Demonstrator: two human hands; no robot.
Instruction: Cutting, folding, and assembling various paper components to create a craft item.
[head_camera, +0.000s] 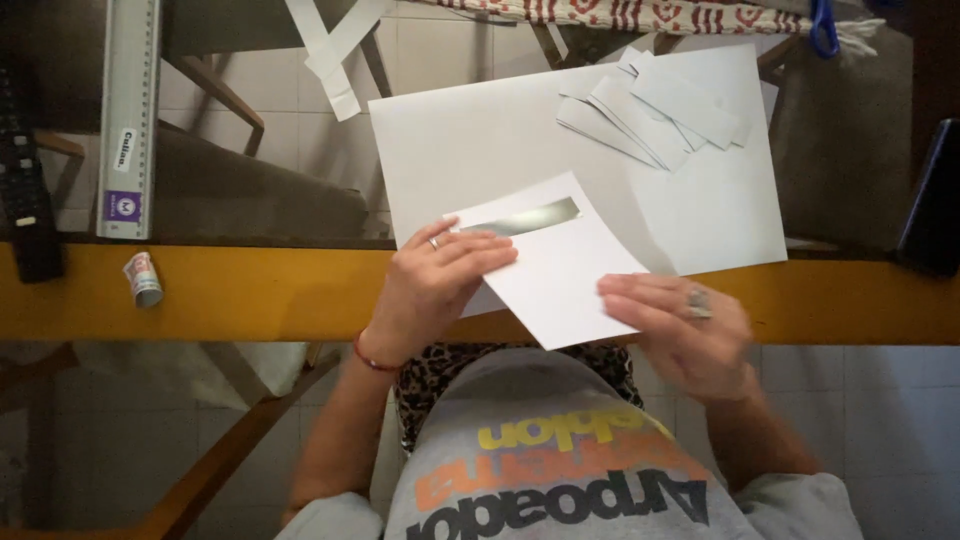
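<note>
Small white card (560, 275) with a slit window cut near its top, pinned flat at the desk's (250, 290) yellow near edge by left hand (430, 285), right hand (680, 325) pinching its corner; cut strips (655, 110) piled far right; purple-labelled ruler (128, 115) far left.

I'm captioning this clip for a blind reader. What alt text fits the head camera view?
Two bare hands work a small white card with a slot cut in it: the left hand presses it flat, the right hand is at its edge. It lies on a larger white sheet bearing cut paper strips, on a glass table with a yellow frame; a metal ruler lies far left.
</note>
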